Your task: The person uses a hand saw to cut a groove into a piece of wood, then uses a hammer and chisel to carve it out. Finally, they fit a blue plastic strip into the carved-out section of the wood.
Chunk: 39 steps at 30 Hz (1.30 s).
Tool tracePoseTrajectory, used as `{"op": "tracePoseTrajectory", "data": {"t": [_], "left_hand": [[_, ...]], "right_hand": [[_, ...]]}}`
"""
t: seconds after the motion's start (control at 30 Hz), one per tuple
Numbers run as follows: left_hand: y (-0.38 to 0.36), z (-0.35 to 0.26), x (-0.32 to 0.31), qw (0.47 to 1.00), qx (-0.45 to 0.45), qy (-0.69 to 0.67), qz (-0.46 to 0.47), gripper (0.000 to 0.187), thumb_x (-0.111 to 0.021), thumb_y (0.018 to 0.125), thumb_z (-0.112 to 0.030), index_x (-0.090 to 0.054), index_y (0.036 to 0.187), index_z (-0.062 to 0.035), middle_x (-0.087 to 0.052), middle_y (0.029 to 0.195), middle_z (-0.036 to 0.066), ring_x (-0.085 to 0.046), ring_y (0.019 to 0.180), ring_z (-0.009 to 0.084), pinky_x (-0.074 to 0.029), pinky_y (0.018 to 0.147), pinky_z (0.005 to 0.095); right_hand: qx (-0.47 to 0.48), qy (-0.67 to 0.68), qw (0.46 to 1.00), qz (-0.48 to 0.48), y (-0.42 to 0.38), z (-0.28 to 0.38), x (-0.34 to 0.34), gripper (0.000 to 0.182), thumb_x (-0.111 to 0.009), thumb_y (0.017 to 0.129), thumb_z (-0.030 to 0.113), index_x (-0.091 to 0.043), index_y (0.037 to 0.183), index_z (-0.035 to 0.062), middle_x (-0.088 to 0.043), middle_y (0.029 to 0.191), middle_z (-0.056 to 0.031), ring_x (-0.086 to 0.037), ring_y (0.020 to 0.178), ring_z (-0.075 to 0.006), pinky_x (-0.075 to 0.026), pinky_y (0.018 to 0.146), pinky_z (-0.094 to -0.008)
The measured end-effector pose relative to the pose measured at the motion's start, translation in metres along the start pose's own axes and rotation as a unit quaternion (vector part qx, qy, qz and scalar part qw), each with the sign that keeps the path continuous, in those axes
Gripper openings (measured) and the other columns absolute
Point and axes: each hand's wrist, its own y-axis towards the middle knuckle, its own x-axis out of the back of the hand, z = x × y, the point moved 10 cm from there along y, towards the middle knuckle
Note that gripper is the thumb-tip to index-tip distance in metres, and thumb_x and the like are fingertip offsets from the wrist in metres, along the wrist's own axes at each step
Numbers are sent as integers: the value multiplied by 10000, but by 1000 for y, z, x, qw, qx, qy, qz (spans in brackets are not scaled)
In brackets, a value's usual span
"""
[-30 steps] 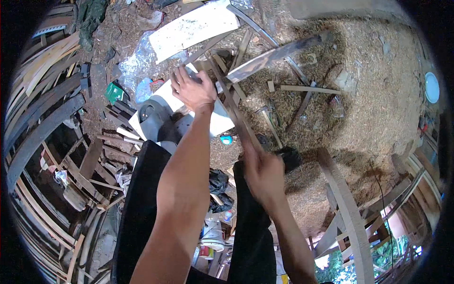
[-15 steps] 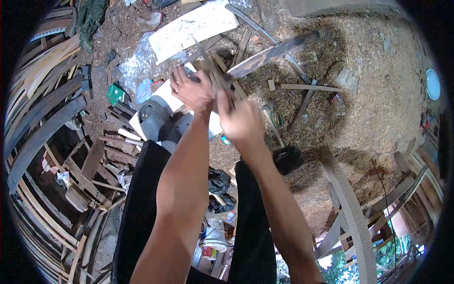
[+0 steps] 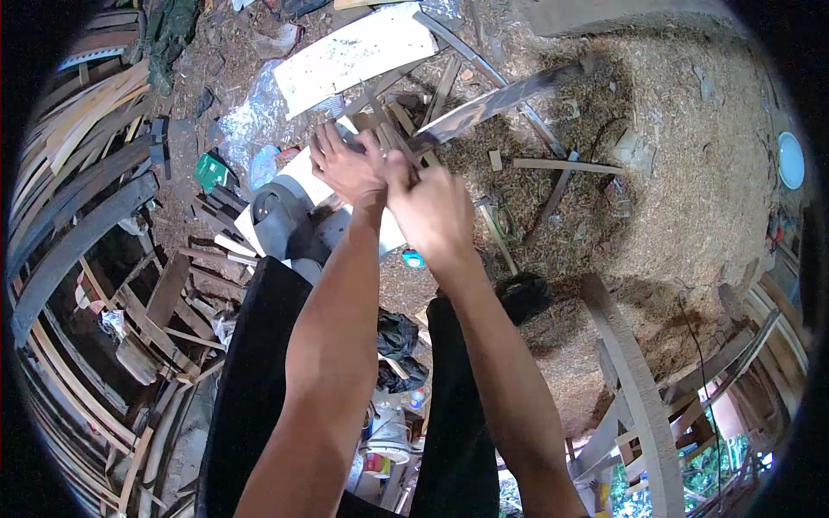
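Observation:
My left hand (image 3: pixel 345 168) presses down on the near end of a dark-stained wooden plank (image 3: pixel 509 99), its fingers curled over the wood. The plank slants away to the upper right. Close beside it, my right hand (image 3: pixel 432 207) is closed around what looks like a handsaw. Its narrow tapering blade (image 3: pixel 373 102) points up and away across the wood; the handle is hidden in my fist. Under my left hand is a white surface (image 3: pixel 298 173), with a grey rounded object (image 3: pixel 281 216) resting on it. A small blue item (image 3: pixel 414 258) lies just below my right wrist.
Sawdust covers the ground (image 3: pixel 673 173). A white sheet (image 3: pixel 354 56) lies ahead, near crumpled clear plastic (image 3: pixel 246 121). Stacked timber (image 3: pixel 78 224) lines the left side. A wooden beam (image 3: pixel 635 371) stands at the right, and offcuts (image 3: pixel 566 162) lie about.
My right hand has shifted slightly up and left, and the blade tip has moved a little. My left hand stays in place on the plank. The blue item shows more fully.

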Motion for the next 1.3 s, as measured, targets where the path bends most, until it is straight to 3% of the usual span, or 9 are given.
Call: {"op": "tracePoseTrajectory", "data": {"t": [0.3, 0.63, 0.77, 0.83, 0.93, 1.0, 1.13, 1.23, 1.3], "left_hand": [[-1, -5, 7, 1000, 2, -1, -10, 571, -502, 779, -269, -538, 1263, 31, -531, 1333, 207, -385, 1332, 357, -270, 1079, 514], [-1, -3, 4, 1000, 16, -9, 15, 589, -506, 782, -264, -512, 1299, 19, -519, 1363, 166, -364, 1346, 350, -242, 1104, 514], [0, -4, 4, 1000, 18, 1, 17, 584, -511, 776, -258, -514, 1293, 12, -522, 1345, 171, -372, 1342, 352, -262, 1091, 517], [0, -4, 2, 1000, 16, 7, 5, 580, -512, 773, -255, -516, 1288, 13, -524, 1341, 170, -379, 1334, 353, -267, 1085, 515], [1, -4, 5, 1000, -3, -2, -3, 580, -517, 767, -252, -519, 1280, 19, -523, 1339, 168, -384, 1327, 354, -270, 1082, 509], [0, -6, 6, 1000, 10, 2, 8, 577, -519, 770, -257, -527, 1272, 26, -526, 1338, 169, -378, 1334, 354, -269, 1086, 507], [2, -3, 2, 1000, -10, 14, -1, 574, -522, 777, -270, -530, 1268, 26, -523, 1356, 170, -389, 1322, 350, -274, 1076, 513], [-1, -2, 3, 1000, 14, -4, 18, 589, -520, 780, -281, -523, 1283, 24, -521, 1365, 170, -383, 1329, 351, -274, 1076, 516], [0, -4, 3, 1000, 7, -2, 3, 592, -514, 777, -271, -519, 1290, 25, -525, 1362, 170, -382, 1334, 346, -271, 1079, 516]], "right_hand": [[-97, 40, 985, 134, -173, -89, 66, 333, -546, 943, 275, -645, 1200, 88, -673, 783, -222, -679, 739, -396, -534, 637, -457], [20, -25, 999, -38, -1, -23, -7, 445, -494, 958, 409, -698, 788, 52, -648, 710, -245, -642, 638, -434, -526, 610, -501], [-26, 73, 996, 50, -89, -44, 35, 320, -527, 958, 312, -700, 1083, 74, -659, 739, -245, -661, 653, -411, -542, 604, -422], [-23, 115, 993, 29, -143, -68, 63, 415, -514, 980, 317, -684, 996, -61, -523, 554, -248, -549, 500, -144, -411, 487, -368], [-30, 110, 992, 62, -157, -81, 62, 401, -492, 985, 297, -652, 1124, -44, -507, 557, -260, -501, 529, -54, -398, 462, -355], [22, 52, 998, 30, -103, -59, 35, 331, -558, 939, 300, -684, 1100, 40, -658, 755, -249, -667, 675, -419, -545, 600, -456], [40, -12, 997, -67, -6, -2, 0, 563, -549, 906, 472, -668, 675, -28, -612, 621, -276, -634, 625, -478, -542, 619, -497], [-6, 42, 999, 0, -11, -22, 5, 535, -547, 911, 450, -679, 732, -36, -615, 624, -270, -642, 642, -467, -545, 650, -501], [26, 32, 999, -2, -50, -38, 15, 484, -526, 963, 352, -686, 794, -73, -509, 512, -216, -573, 469, -278, -443, 516, -415]]}}
